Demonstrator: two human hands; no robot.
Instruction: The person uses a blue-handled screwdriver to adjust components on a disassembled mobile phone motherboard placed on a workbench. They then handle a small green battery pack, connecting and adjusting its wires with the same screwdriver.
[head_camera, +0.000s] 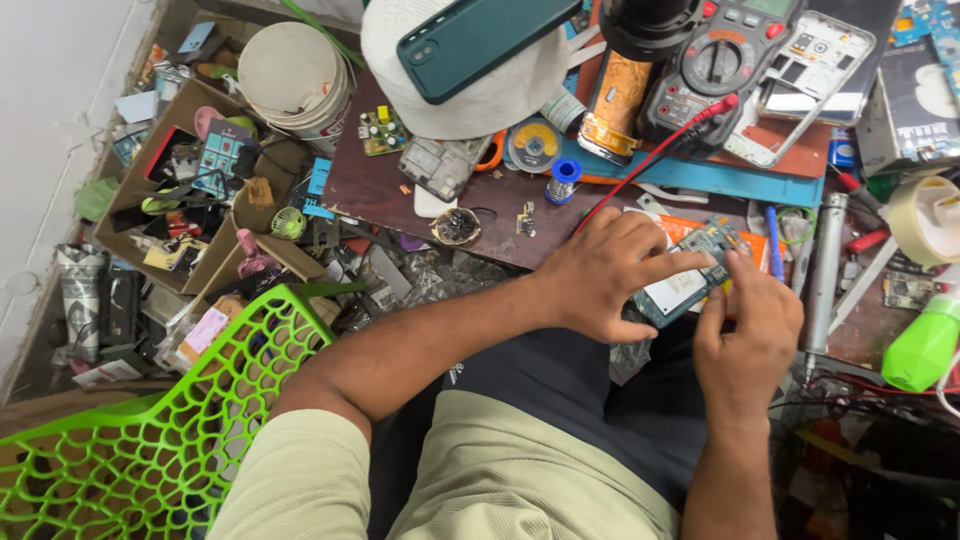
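A cluttered brown work desk (400, 190) is seen beneath. A small teal-and-white phone circuit board (680, 285) is held above its front edge, clamped in the left hand (600, 280); the right hand (745, 335) fingertips are pinched closed on its right edge. Component handling appears under way; steady support is required.

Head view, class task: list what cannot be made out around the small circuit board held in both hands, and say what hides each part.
- Head view: most of the circuit board is covered by the left hand and right hand.
- Head view: its component details are too small to tell.
- Head view: the multimeter is cut off by the top edge.
- Head view: the roll of tape is cut off by the right edge.
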